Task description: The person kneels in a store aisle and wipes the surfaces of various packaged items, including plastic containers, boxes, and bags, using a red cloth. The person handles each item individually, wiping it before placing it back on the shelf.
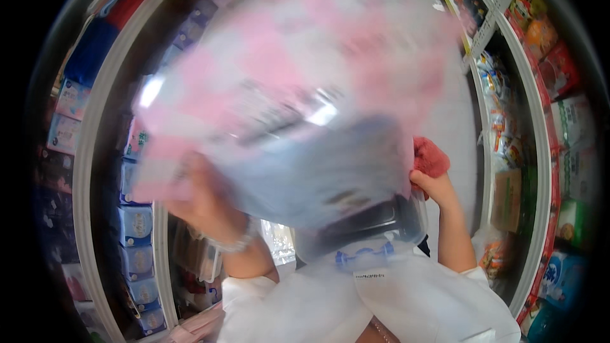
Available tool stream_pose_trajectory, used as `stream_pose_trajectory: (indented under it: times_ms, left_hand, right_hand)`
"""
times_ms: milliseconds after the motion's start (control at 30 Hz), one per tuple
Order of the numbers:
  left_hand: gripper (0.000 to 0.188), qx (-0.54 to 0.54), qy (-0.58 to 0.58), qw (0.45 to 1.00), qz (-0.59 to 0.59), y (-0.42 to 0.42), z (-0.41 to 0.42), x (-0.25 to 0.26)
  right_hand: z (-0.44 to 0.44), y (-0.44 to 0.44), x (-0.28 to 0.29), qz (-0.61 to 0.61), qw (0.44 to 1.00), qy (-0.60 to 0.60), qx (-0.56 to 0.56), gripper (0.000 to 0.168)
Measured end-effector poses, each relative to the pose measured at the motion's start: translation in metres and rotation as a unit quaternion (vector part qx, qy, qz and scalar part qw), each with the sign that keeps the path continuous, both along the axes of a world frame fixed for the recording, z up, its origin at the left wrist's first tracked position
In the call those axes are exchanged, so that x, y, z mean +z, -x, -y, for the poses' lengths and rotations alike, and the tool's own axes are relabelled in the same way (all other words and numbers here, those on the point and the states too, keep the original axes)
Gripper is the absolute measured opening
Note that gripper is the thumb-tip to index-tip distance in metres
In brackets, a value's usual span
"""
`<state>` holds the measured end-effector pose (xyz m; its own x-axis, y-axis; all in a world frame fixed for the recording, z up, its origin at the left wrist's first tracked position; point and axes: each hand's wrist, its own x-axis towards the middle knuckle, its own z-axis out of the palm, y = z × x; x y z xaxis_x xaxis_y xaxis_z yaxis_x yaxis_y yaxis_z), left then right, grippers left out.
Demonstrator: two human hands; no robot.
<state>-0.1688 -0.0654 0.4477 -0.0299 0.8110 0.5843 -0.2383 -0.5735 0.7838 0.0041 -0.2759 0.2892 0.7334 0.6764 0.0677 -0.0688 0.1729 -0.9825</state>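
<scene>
A pink-and-white checked plastic package (286,52), blurred by motion, is spread out in front of my chest. My left hand (209,205), with a pale bracelet at its wrist, grips the package's lower left edge. At the lower right edge, my right hand (431,183) holds a crumpled red cloth (431,157) against the package; its fingers are partly hidden. A blue-grey area (314,176), perhaps folded fabric, shows along the package's lower part. Beneath it, a clear plastic box (421,221) with something dark in it rests close to my white top.
Shelves line both sides of a narrow aisle with a pale floor (457,124). Blue tissue packs (136,226) are stacked on the left. Snack packets (498,109) and a cardboard box (506,200) sit on the right, behind a white shelf edge (536,152).
</scene>
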Motion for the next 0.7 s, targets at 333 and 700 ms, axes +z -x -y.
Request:
stream_pose_trajectory:
  times_ms: [333,700]
  left_hand:
    - [0.025,0.298,-0.151,0.943,0.002,0.060,-0.059,0.096]
    - [0.024,0.343,-0.178,0.920,-0.062,0.178,-0.090,0.071]
  right_hand:
    - [0.016,-0.003,0.020,-0.067,0.987,0.138,0.048,0.062]
    - [0.009,0.002,0.010,-0.043,0.988,0.148,0.007,0.045]
